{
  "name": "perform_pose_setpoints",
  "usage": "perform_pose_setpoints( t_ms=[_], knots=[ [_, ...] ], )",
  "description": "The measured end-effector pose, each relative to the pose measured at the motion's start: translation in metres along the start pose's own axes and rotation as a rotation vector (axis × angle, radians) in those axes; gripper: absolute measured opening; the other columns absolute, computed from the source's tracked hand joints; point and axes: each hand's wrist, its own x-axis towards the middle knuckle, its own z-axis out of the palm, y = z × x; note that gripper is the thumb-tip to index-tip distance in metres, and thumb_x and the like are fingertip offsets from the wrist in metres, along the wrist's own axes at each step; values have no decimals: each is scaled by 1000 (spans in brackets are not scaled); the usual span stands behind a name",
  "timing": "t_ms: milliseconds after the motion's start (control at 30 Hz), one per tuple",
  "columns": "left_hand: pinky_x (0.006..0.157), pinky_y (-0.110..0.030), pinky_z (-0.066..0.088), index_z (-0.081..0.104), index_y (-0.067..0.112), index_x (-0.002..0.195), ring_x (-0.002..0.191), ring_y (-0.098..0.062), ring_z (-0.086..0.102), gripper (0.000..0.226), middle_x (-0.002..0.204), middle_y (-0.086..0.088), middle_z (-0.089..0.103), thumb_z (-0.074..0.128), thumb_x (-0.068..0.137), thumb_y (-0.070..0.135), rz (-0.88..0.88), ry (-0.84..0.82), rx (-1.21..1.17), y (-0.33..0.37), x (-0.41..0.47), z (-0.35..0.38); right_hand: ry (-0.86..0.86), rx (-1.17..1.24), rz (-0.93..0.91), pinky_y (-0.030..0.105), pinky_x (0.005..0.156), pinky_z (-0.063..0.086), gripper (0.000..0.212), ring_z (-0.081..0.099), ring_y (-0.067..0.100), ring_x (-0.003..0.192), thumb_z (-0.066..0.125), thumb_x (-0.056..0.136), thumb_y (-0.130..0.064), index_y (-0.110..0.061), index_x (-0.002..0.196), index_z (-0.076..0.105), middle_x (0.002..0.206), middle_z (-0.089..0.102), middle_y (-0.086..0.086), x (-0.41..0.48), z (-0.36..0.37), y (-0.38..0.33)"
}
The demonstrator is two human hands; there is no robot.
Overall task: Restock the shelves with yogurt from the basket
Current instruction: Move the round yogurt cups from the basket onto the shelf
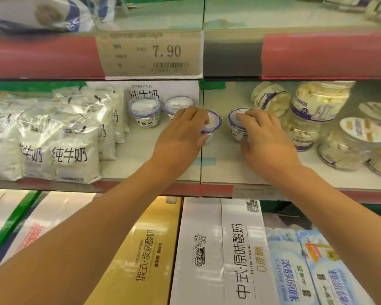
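Several small clear yogurt cups with purple-rimmed lids stand on the middle shelf (141,155). My left hand (183,137) grips one yogurt cup (213,123) from above and the side, near the shelf's centre seam. My right hand (266,142) grips a second yogurt cup (237,126) just right of the seam, fingers over its lid. Two more cups, one at the left (143,112) and one beside it (177,104), sit behind and left of my left hand. The basket is out of view.
White milk bags (70,137) fill the shelf's left part. Clear jars with purple labels (312,111) crowd the right part. A 7.90 price tag (150,53) hangs on the shelf edge above. Yogurt cartons (224,249) stand on the shelf below.
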Motion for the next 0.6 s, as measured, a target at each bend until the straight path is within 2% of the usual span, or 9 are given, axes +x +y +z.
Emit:
perform_pose_setpoints(
  t_ms=[67,167,200,267,333,367,433,533,600],
  knots=[
    [78,-32,44,58,9,107,99,-24,52,27,111,-6,58,65,87,26,20,44,-54,8,-6,6,14,-3,-3,52,88,51,53,46,37,120,61,84,-9,-14,136,53,133,53,12,0,-2,1],
    [79,-38,47,58,8,107,98,-27,54,26,111,-9,58,69,87,18,6,70,-80,12,-3,14,1,-84,7,51,90,50,57,45,35,123,64,83,-21,-13,137,50,134,53,10,-5,-8,-3],
    [83,-41,49,58,8,111,102,-28,55,28,114,-9,59,70,87,18,3,66,-61,12,-2,15,0,-111,5,50,89,50,60,45,35,124,64,81,-25,-13,138,49,134,53,10,-9,-10,-5],
    [98,-48,48,55,10,128,124,-30,53,46,132,-8,57,66,87,28,7,29,85,13,-5,19,-6,-149,-2,50,91,49,67,44,35,127,63,79,-32,-13,141,46,136,52,8,-18,-13,-11],
    [115,-54,34,42,12,149,147,-29,36,72,155,-9,44,58,83,36,-17,-58,248,19,-16,21,-24,-192,8,50,97,45,74,41,39,131,58,77,-39,-15,146,41,142,50,6,-25,-13,-14],
    [120,-55,28,34,11,155,152,-29,28,80,161,-10,36,54,82,36,-26,-88,278,21,-20,23,-39,-218,22,51,99,43,78,40,42,131,54,77,-42,-16,149,37,146,47,4,-27,-12,-15],
    [124,-54,19,22,11,160,156,-28,17,86,167,-11,24,48,81,33,-27,-142,285,21,-16,23,-77,-231,51,51,100,42,83,43,46,125,52,79,-45,-18,154,27,155,37,3,-26,-7,-15],
    [127,-51,4,2,17,162,158,-21,-4,88,171,-3,1,47,89,33,-65,-312,261,16,5,20,-110,-175,66,48,94,48,89,50,44,114,55,80,-43,-19,157,17,162,25,4,-18,2,-17],
    [126,-52,0,-2,20,161,157,-18,-8,88,171,2,-4,48,91,33,-72,-365,271,13,16,20,-145,-149,82,47,96,47,93,48,42,117,56,81,-43,-20,158,10,163,18,3,-11,3,-17]
  ],
)
